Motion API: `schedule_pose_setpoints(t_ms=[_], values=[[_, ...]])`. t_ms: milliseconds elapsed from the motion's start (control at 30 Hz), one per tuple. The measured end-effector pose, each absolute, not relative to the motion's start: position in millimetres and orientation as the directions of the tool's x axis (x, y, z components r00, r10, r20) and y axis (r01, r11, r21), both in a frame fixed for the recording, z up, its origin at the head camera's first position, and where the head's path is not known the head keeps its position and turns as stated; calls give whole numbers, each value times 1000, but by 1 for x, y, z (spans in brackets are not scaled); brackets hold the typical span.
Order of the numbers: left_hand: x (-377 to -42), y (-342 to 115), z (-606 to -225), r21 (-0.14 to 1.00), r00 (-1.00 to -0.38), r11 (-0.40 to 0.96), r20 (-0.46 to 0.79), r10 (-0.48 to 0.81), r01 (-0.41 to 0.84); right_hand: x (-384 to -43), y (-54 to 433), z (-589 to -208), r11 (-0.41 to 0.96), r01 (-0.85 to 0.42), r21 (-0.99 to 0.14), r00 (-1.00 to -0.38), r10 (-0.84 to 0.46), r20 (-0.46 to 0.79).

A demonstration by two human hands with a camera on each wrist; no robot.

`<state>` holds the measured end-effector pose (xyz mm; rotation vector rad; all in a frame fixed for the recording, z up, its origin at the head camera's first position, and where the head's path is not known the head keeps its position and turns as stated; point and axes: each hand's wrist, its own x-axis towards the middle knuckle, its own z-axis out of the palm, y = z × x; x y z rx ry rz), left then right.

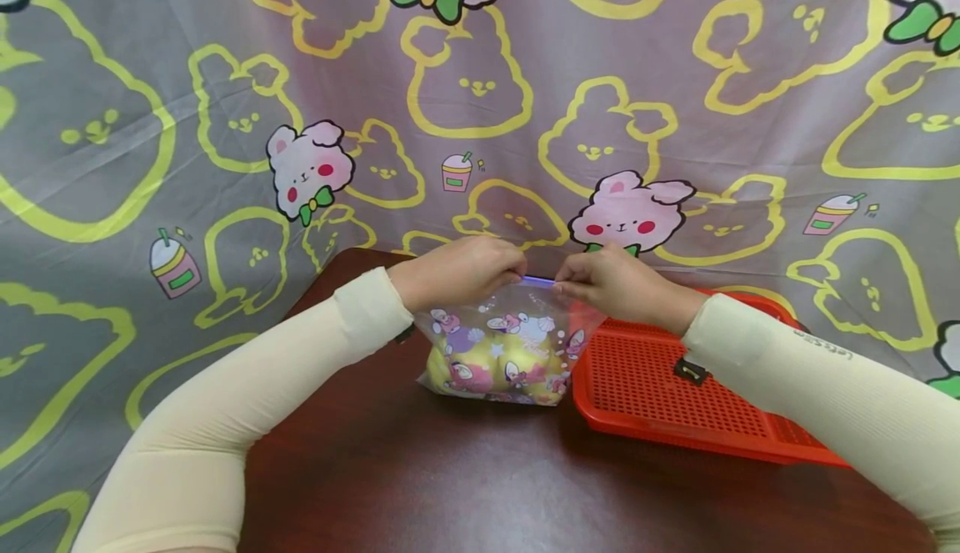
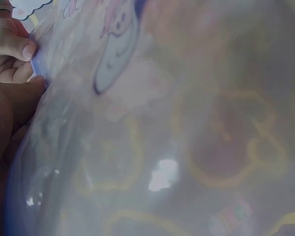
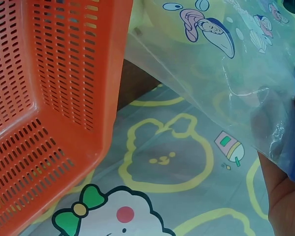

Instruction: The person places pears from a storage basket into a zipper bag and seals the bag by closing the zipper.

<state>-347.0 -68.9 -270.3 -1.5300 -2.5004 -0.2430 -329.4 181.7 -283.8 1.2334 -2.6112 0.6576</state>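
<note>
A clear zip bag (image 1: 498, 361) printed with pink and purple cartoon figures stands on the dark table, with several yellow round things (image 1: 517, 351) inside it. My left hand (image 1: 468, 268) pinches the blue-purple zip strip (image 1: 538, 281) at the bag's top. A short way to the right, my right hand (image 1: 615, 280) pinches the same strip. In the left wrist view the bag's clear film (image 2: 152, 137) fills most of the picture, and the fingers of both hands meet its blue edge. The right wrist view shows the bag's corner (image 3: 280, 157) beside the right hand (image 3: 287, 196).
An orange-red perforated plastic basket (image 1: 675, 378) sits on the table (image 1: 450, 470) just right of the bag, partly under the right forearm. Behind the table hangs a grey cloth (image 1: 510, 203) with yellow outlined bears and pink rabbits.
</note>
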Motion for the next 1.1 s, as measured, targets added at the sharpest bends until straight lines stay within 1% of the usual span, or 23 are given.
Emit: schedule_pose_setpoints(t_ms=[200,433,700,933,1100], values=[[-346,-70,-270,33,-450,457,249,858,889,-328,182,-284,557,-769,-314,-639,-691,338],[-345,-75,-269,48,-472,475,240,848,879,-325,183,-283,593,-739,-319,-673,-676,300],[-347,-80,-271,59,-447,449,266,854,892,-326,186,-283,597,-736,-320,-676,-676,292],[-345,-81,-270,58,-461,463,262,848,885,-325,184,-283,596,-730,-334,-682,-672,291],[-345,-81,-269,61,-456,457,269,849,887,-326,184,-283,603,-728,-326,-684,-668,294]])
